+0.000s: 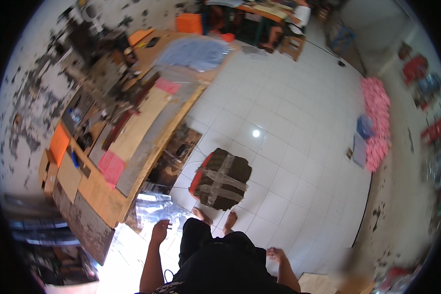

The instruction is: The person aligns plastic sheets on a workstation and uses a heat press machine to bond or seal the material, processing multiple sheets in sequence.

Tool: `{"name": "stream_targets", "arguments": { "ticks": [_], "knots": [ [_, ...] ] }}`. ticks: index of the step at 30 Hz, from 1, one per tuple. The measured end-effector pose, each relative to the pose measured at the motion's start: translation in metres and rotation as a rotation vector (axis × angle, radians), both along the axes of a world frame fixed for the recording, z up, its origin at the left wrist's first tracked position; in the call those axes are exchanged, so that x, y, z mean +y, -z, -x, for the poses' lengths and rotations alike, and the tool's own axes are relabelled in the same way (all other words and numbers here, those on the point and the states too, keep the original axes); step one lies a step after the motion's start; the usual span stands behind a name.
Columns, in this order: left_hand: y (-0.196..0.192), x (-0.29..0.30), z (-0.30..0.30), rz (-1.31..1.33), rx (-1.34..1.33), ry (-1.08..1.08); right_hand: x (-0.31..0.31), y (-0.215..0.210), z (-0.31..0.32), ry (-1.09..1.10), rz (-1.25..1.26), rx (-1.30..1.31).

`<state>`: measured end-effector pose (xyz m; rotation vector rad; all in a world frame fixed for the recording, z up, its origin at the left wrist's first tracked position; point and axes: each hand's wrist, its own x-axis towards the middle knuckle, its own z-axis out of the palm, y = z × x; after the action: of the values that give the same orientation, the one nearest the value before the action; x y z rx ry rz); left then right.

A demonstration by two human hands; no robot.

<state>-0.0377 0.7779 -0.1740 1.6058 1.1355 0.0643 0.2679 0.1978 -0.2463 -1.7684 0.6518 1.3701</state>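
Note:
My left hand [160, 230] hangs beside my left leg with its fingers loosely apart, holding nothing. Nearest to it are the clear plastic sheets [157, 208] lying under the workbench's near end. On the other side, my right hand [276, 254] hangs by my hip, fingers slightly bent and apart, touching nothing that I can see. Just ahead of my bare feet stands a low stool with a dark brown padded seat [232, 182], crossed by strips of tape; a red edge shows on its left.
A wooden workbench [100, 193] runs along the left, bearing a long beige board [139, 120], pink pieces and stacked clear plastic [193, 51]. A person sits at a far table [262, 12] near a wooden stool [292, 46]. Pink bundles [376, 122] line the right wall.

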Motion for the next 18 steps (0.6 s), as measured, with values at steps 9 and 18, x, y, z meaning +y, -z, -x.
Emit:
{"name": "stream_targets", "arguments": {
  "ticks": [9, 18],
  "knots": [
    [-0.119, 0.126, -0.048, -0.963, 0.076, -0.404, 0.348, -0.096, -0.130, -0.702, -0.179, -0.598],
    [-0.061, 0.138, -0.022, -0.782, 0.321, -0.217, 0.535, -0.210, -0.103, -1.274, -0.377, -0.841]
  ]
}}
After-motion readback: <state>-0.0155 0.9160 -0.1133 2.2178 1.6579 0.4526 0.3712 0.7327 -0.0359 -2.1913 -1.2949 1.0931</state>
